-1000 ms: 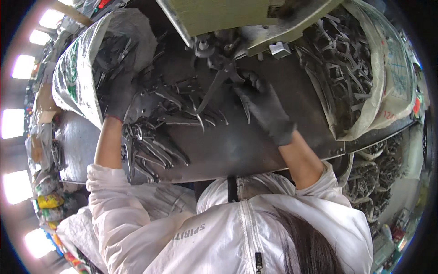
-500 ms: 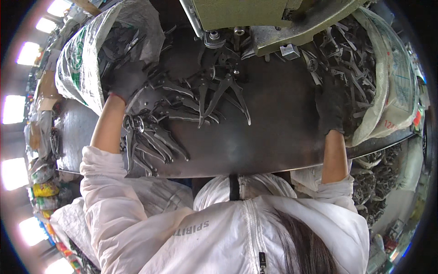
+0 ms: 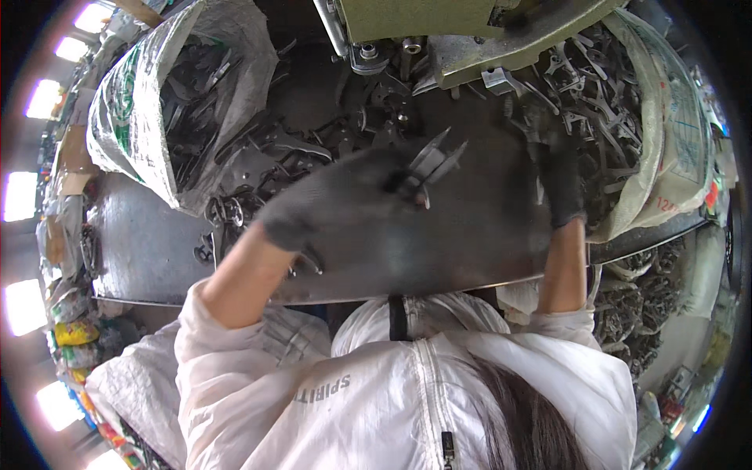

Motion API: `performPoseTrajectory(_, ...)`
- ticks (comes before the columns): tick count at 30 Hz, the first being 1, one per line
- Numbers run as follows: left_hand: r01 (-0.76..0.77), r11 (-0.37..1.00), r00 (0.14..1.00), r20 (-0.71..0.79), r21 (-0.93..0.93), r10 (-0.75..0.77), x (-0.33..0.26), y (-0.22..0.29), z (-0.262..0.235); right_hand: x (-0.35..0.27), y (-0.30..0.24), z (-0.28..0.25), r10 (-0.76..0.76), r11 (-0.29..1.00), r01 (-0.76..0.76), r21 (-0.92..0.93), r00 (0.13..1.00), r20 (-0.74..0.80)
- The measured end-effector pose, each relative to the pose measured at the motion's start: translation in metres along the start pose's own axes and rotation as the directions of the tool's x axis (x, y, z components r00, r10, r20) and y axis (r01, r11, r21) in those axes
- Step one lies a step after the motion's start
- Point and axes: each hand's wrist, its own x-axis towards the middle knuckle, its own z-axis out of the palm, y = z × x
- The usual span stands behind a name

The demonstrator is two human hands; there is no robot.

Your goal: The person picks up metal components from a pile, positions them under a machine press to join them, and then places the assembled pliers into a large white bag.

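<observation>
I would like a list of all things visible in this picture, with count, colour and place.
metal workpiece: one, grey, in the left hand, above the table middle
loose metal parts: many, dark grey, table left and centre
left sack: one, white with green print, upper left, holds metal parts
right sack: one, white, upper right, full of metal parts
machine: one, olive green, top centre
table: one, dark steel
left hand: dark glove, blurred
right hand: dark glove, in the right sack's parts
</observation>
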Motion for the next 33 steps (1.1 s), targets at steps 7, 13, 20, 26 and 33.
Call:
performPoseTrajectory(7, 0.133, 0.976, 0.983, -0.151, 0.17, -0.108, 0.059, -0.116, -0.008, 0.004, -0.089, -0.039, 0.16, 0.826, -0.272, 0.493, 0.953, 0.258)
performPoseTrajectory(13, 0.501, 0.706, 0.853, -0.421, 0.501, -0.308, -0.003, -0.082, -0.028, 0.014, -0.142, -0.05, 0.131, 0.198, -0.577, 0.792, 0.817, 0.562)
performPoseTrajectory(20, 0.102, 0.977, 0.833, -0.521, -0.188, -0.188, 0.012, -0.049, -0.002, 0.036, -0.185, -0.045, 0.035, -0.016, -0.627, 0.779, 0.778, 0.627)
performPoseTrajectory(26, 0.144, 0.988, 0.888, -0.447, 0.052, -0.106, 0.022, -0.061, -0.008, 0.031, -0.192, -0.008, -0.103, 0.228, -0.337, 0.914, 0.925, 0.367)
performPoseTrajectory(33, 0.238, 0.715, 0.912, -0.404, 0.657, 0.068, 0.009, -0.099, -0.044, 0.023, -0.187, 0.013, -0.141, 0.133, -0.545, 0.828, 0.817, 0.56)
